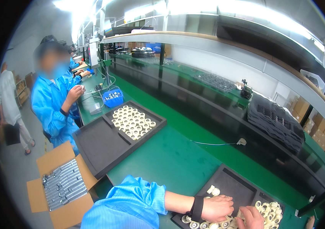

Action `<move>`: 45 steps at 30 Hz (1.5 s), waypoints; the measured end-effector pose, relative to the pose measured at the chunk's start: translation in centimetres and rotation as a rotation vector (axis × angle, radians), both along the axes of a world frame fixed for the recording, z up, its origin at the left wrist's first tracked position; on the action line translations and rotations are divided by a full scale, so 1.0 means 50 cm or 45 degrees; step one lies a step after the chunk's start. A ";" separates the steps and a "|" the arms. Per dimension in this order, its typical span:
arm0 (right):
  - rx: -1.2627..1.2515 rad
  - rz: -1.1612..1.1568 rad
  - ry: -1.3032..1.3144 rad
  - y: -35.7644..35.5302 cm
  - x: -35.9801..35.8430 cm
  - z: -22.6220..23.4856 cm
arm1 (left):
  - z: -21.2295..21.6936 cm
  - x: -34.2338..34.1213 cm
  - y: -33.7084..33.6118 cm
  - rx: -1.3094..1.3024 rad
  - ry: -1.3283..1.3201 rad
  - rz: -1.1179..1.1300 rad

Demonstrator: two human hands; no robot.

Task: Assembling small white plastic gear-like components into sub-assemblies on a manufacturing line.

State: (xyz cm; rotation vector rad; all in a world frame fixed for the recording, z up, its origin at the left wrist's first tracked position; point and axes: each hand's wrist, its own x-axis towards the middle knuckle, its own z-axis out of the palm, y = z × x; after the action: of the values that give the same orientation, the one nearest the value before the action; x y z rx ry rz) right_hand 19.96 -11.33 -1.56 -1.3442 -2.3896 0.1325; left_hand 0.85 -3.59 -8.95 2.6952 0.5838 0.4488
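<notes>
A black tray (234, 186) at the lower right holds several cream plastic gears (268, 212), heaped at its right side and set in rows along its near edge. My left hand (216, 208), with a black strap round the wrist, reaches over the near rows. Its fingers bend down together among the gears; whatever they hold is hidden. Beside it, my right hand (252, 218) comes in from the lower edge. Its fingers are curled close over the gears, and their tips are partly out of sight. Two loose gears (213, 190) lie just beyond my left hand.
A second black tray (105, 149) with cream gears stands at the left of the green table (170, 160). Near it are a blue bin (113, 98) of metal parts and an open carton (55, 152) of metal pieces. A co-worker (53, 95) stands beyond. Black trays (275, 122) are stacked right.
</notes>
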 end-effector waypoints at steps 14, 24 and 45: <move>-0.038 0.011 -0.038 -0.002 0.001 -0.006 | -0.023 0.002 -0.006 0.128 -0.099 0.026; -0.089 0.013 -0.030 -0.002 -0.002 0.000 | -0.017 0.000 -0.010 0.287 -0.205 0.030; -0.144 0.023 -0.047 -0.003 -0.004 0.004 | -0.027 0.001 -0.009 0.350 -0.203 0.009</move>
State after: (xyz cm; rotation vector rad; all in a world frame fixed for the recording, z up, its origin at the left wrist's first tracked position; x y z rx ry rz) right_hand 19.76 -11.47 -1.37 -1.3865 -2.4583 0.2537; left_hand 0.92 -4.02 -10.31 2.8776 0.5192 0.7898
